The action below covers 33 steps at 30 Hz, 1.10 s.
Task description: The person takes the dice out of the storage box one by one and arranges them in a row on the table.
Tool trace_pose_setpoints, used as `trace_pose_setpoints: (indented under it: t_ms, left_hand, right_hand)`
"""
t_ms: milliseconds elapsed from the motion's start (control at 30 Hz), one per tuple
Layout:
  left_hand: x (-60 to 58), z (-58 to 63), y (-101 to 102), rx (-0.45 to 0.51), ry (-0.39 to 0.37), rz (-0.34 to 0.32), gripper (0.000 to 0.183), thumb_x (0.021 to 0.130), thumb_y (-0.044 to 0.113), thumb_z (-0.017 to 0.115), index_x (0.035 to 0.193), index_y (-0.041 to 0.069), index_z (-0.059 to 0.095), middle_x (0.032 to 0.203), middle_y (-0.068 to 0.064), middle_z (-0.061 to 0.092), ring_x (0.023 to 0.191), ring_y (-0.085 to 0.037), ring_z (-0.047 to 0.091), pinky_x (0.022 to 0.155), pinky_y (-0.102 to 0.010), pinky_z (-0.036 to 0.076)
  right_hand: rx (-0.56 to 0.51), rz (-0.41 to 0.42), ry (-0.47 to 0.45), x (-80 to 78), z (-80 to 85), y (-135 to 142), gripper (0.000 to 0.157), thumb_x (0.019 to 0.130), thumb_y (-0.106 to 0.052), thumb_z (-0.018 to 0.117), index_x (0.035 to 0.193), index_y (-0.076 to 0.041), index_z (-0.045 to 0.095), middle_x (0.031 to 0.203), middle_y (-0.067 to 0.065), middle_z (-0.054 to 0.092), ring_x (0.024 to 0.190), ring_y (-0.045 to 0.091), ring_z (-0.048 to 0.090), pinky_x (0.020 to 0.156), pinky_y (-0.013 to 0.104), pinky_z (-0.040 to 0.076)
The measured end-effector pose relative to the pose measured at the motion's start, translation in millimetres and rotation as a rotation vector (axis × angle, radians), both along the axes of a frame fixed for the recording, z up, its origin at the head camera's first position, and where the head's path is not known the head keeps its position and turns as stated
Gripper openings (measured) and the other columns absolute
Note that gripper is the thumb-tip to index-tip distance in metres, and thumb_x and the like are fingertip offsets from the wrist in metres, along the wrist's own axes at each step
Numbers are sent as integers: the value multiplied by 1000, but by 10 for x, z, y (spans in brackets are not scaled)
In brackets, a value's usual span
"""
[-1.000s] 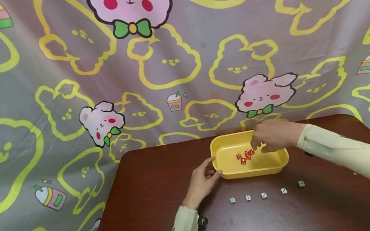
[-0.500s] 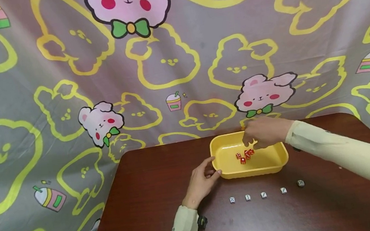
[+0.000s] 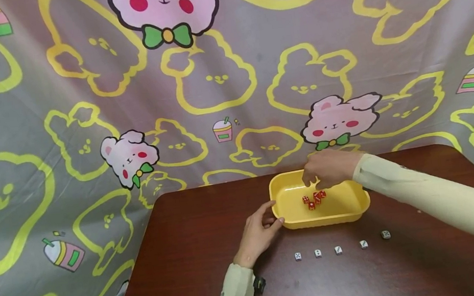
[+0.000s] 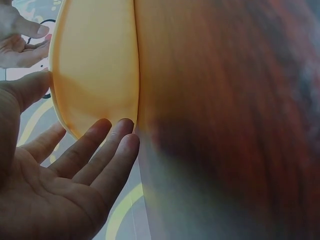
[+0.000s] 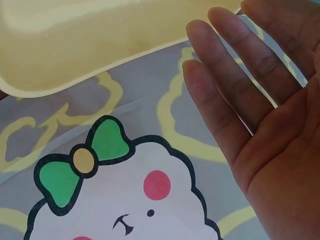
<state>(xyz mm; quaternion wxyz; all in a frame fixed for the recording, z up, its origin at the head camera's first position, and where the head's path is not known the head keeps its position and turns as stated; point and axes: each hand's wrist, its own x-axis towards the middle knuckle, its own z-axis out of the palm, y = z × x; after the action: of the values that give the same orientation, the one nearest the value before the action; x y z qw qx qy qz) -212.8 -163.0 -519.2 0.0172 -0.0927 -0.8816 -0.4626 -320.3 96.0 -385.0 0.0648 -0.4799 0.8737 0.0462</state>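
A yellow plastic tray (image 3: 342, 206) stands at the far side of the table. Several red dice (image 3: 312, 205) lie clustered in it. My right hand (image 3: 333, 168) is over the tray's back rim, fingers reaching down above the dice. In the right wrist view its fingers (image 5: 220, 100) look extended and slightly spread, holding nothing that shows; the thumb is hidden there. At the tray's left end, my left hand (image 3: 256, 232) touches the wall and rim with thumb and fingertips. The left wrist view shows these fingers (image 4: 95, 155) nearly straight against the yellow wall.
Several white dice (image 3: 338, 250) form a spaced row in front of the tray, on the dark reddish-brown table (image 3: 199, 236). A grey curtain (image 3: 247, 87) with cartoon bunnies hangs close behind the table's back edge.
My right hand has moved left along the tray's back side and lifted slightly off the dice. The left hand, tray, red dice and white dice look unmoved.
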Motion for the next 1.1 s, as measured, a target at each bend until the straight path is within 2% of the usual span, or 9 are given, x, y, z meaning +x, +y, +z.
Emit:
trace_pose_setpoints:
  t_ms: [200,567,733,933,1100]
  left_hand:
    - [-4,4,4,-3,-8,2,55,97,29,76,148,17,58,143,-11,66,108,-21,75,87,-31,63]
    - [0,13,5,5,-11,-1,55,97,28,75,148,16,57,141,-14,66,108,-20,75,87,-30,63]
    - [2,14,6,6,-13,-6,56,98,30,75,149,16,57,139,-12,68,109,-19,75,88,-30,63]
    - [-1,18,7,7,-16,-10,56,98,31,74,149,17,56,140,-11,67,110,-20,75,89,-33,63]
    - [-3,9,6,9,-21,-8,56,98,30,74,150,17,56,138,-11,68,110,-20,75,90,-34,63]
  right_hand:
    - [2,-4,-45,-41,-21,-94,17,87,-20,85,104,-21,82,91,-6,77,81,12,68,74,35,60]
    - [1,-15,-57,-142,-150,-250,18,85,-20,85,102,-24,81,90,-7,77,81,11,68,77,39,58]
    - [4,-17,-62,-189,-228,-288,18,84,-21,86,102,-25,81,89,-6,76,79,10,66,74,37,57]
    - [-2,-8,-69,-223,-299,-329,21,83,-16,84,104,-18,82,87,-5,75,76,10,65,70,34,57]
    - [16,-10,-75,-232,-369,-379,22,83,-13,81,105,-17,83,94,-3,78,80,14,67,74,37,59]
